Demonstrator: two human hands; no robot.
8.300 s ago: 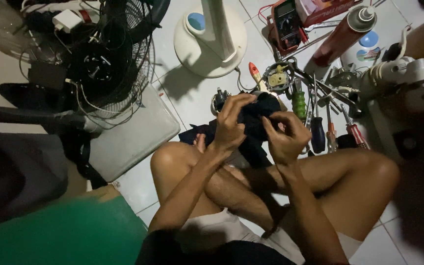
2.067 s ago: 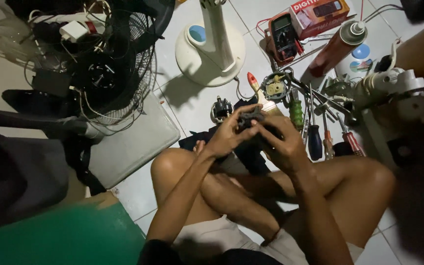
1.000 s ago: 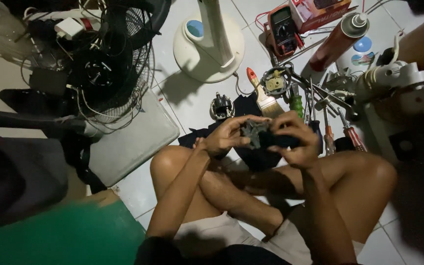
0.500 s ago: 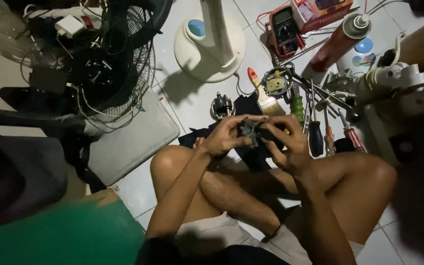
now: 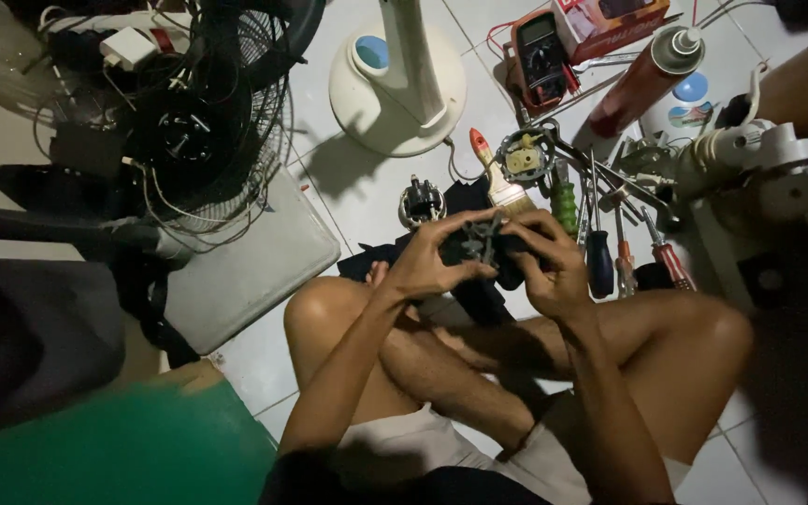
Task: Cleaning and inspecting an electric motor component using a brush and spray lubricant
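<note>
I sit cross-legged on a white tiled floor. Both hands hold a small dark motor part [image 5: 484, 239] above my shins. My left hand [image 5: 432, 260] grips its left side with the thumb on top. My right hand [image 5: 546, 264] wraps its right side, fingers curled over it. A dark cloth [image 5: 479, 292] lies under the part, draped over my legs and the floor. Details of the part are hard to see in the dim light.
Tools lie on the floor ahead: a paintbrush [image 5: 496, 176], screwdrivers [image 5: 600, 254], a multimeter [image 5: 541, 49], a spray can [image 5: 643, 77]. A white fan base [image 5: 400, 86] stands beyond. A fan grille [image 5: 208, 112] sits at left, a white fan body [image 5: 750, 178] at right.
The cloth that covered the part earlier now lies lower. Over the last second my hands stay together on the part, shifting only slightly.
</note>
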